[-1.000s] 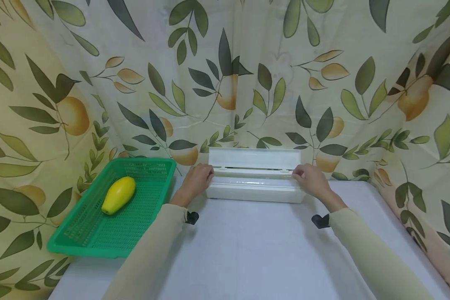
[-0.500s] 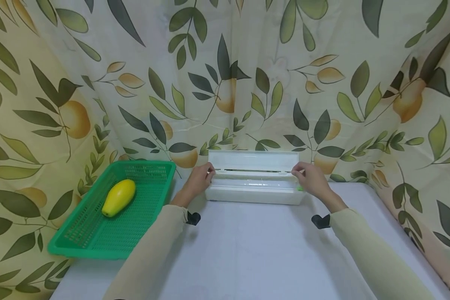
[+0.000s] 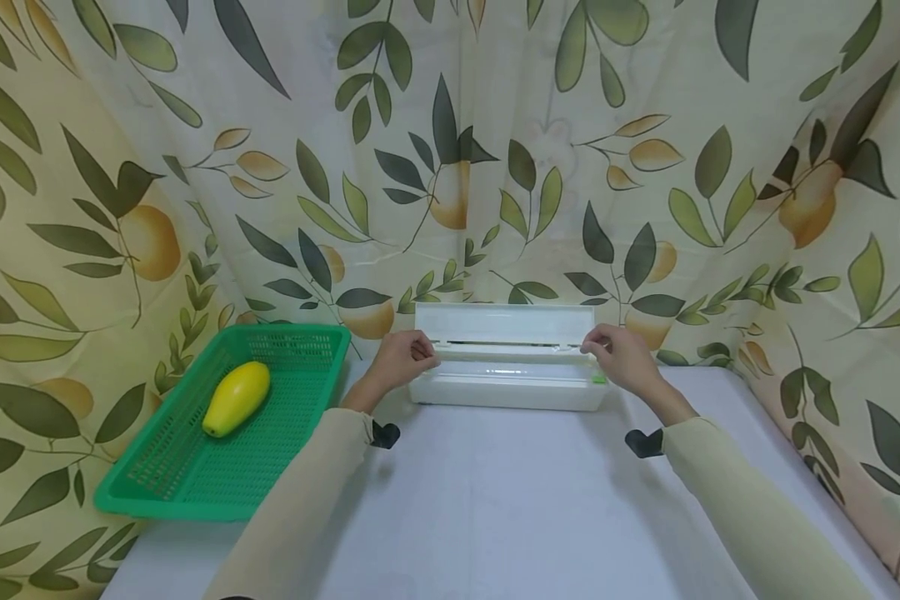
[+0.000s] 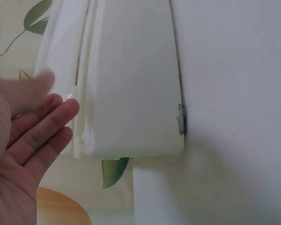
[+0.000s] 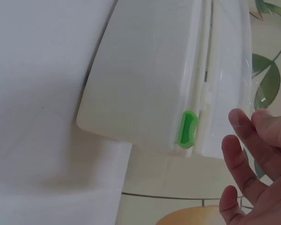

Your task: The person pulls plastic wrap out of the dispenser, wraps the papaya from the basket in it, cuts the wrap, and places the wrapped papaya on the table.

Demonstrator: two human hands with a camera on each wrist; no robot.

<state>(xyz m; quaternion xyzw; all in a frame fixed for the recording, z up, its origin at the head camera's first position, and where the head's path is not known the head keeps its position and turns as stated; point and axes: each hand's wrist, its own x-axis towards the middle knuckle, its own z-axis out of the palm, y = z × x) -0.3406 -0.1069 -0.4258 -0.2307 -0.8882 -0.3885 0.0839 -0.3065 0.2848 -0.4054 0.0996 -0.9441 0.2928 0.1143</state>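
Observation:
A long white plastic wrap dispenser (image 3: 506,393) lies at the back of the table with its lid (image 3: 506,321) raised. A small green slide cutter (image 5: 188,130) sits at its right end. At that end, my right hand (image 3: 621,358) pinches the edge of clear plastic wrap (image 5: 262,99) between thumb and index finger; the film is hard to make out. My left hand (image 3: 402,360) is by the dispenser's left end. In the left wrist view its fingers (image 4: 44,136) are extended, with the blurred thumb apart from them, and nothing shows between.
On the left stands a green perforated basket (image 3: 195,505) with a yellow oblong fruit (image 3: 237,398) in it. A white cloth covers the table (image 3: 487,500). A leaf-patterned curtain (image 3: 285,108) hangs close behind the dispenser and along both sides.
My left hand has let go at the left corner and shifted slightly right and down, its fingers spreading. The right hand stays near its place. The green cutter has come into sight beside it.

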